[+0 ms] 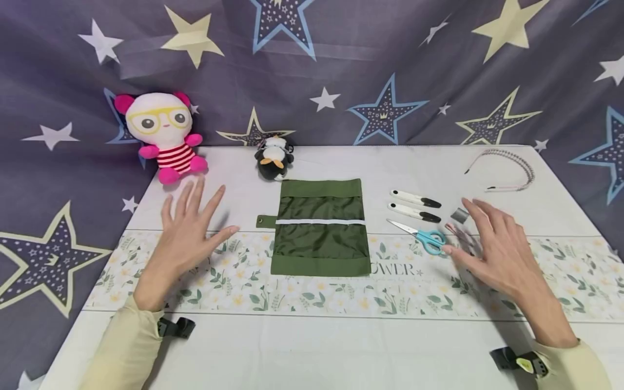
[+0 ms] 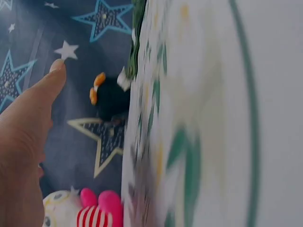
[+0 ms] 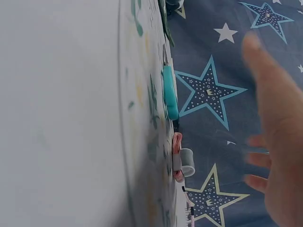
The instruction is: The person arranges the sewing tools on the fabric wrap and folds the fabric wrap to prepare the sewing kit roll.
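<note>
My left hand [image 1: 182, 238] hovers over the table left of a green fabric pouch [image 1: 319, 265], fingers spread, holding nothing. The pouch lies flat and unfolded, with a white band across its middle and a snap tab on its left. My right hand [image 1: 504, 254], its fingers loosely bent and holding nothing, is above the table at the right. Nearest to it are a grey spool [image 3: 187, 162], a folded pink bundle [image 3: 177, 156] partly hidden in the head view, and scissors [image 1: 431, 241] with blue handles. Two white thread snips [image 1: 414, 212] with black tips lie behind the scissors.
A pink-and-white plush toy [image 1: 166, 130] sits at the back left, and a small penguin plush [image 1: 274, 157] stands behind the pouch. A headband [image 1: 524, 168] lies at the back right. A starry curtain [image 1: 331, 65] hangs behind the table.
</note>
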The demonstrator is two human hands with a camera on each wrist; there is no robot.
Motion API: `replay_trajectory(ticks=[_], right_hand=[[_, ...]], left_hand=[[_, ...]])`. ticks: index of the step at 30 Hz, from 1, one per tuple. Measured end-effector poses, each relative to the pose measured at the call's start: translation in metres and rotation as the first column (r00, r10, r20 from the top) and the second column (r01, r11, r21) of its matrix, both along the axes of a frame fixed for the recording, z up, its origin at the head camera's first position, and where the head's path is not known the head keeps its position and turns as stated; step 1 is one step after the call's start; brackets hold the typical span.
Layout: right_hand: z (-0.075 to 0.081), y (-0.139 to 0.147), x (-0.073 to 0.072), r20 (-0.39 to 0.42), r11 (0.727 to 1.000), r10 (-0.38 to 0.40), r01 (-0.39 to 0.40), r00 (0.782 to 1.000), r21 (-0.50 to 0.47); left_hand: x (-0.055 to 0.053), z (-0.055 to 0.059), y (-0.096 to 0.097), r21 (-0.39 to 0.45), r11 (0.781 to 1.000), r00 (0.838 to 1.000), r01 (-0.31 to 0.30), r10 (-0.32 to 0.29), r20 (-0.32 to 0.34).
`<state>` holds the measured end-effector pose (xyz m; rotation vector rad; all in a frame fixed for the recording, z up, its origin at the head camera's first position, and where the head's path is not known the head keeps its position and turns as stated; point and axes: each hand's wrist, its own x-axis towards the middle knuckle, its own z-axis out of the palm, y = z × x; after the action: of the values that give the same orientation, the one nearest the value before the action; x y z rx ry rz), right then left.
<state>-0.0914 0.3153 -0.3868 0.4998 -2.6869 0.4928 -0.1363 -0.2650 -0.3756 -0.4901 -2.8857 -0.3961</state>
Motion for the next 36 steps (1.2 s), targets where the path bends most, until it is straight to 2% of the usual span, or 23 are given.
replay_trajectory(ticks=[4, 6, 11, 14, 19, 26, 31, 36], right_hand=[[-0.004, -0.005, 0.003, -0.009, 0.997, 0.042, -0.042, 0.999, -0.064], [-0.006, -0.008, 0.004, 0.029, 0.996, 0.048, -0.045, 0.998, -0.082], [-0.009, -0.016, 0.008, 0.138, 0.994, 0.018, -0.002, 0.990, -0.113], [-0.013, -0.020, 0.006, 0.147, 0.991, 0.016, 0.003, 0.989, -0.130], [-0.018, -0.024, 0.004, 0.140, 0.988, 0.012, 0.010, 0.990, -0.154], [-0.025, -0.025, 0.001, 0.151, 0.985, -0.066, 0.088, 0.986, -0.148], [-0.030, -0.027, -0.003, 0.159, 0.981, -0.102, 0.126, 0.982, -0.149], [-0.034, -0.030, -0.005, 0.181, 0.975, -0.130, 0.159, 0.975, -0.157]], left_hand=[[-0.008, -0.008, 0.021, 0.116, 0.991, 0.995, 0.060, -0.069, 0.070], [-0.012, -0.013, 0.031, 0.175, 0.981, 0.989, 0.086, -0.105, 0.101], [-0.021, -0.021, 0.055, 0.358, 0.929, 0.960, 0.090, -0.176, 0.217], [-0.025, -0.026, 0.064, 0.421, 0.904, 0.946, 0.075, -0.197, 0.256], [-0.031, -0.034, 0.071, 0.447, 0.891, 0.951, 0.079, -0.201, 0.233], [-0.037, -0.044, 0.076, 0.470, 0.875, 0.950, 0.112, -0.233, 0.207], [-0.041, -0.047, 0.080, 0.480, 0.869, 0.948, 0.119, -0.242, 0.204], [-0.041, -0.049, 0.078, 0.482, 0.869, 0.956, 0.115, -0.230, 0.185]])
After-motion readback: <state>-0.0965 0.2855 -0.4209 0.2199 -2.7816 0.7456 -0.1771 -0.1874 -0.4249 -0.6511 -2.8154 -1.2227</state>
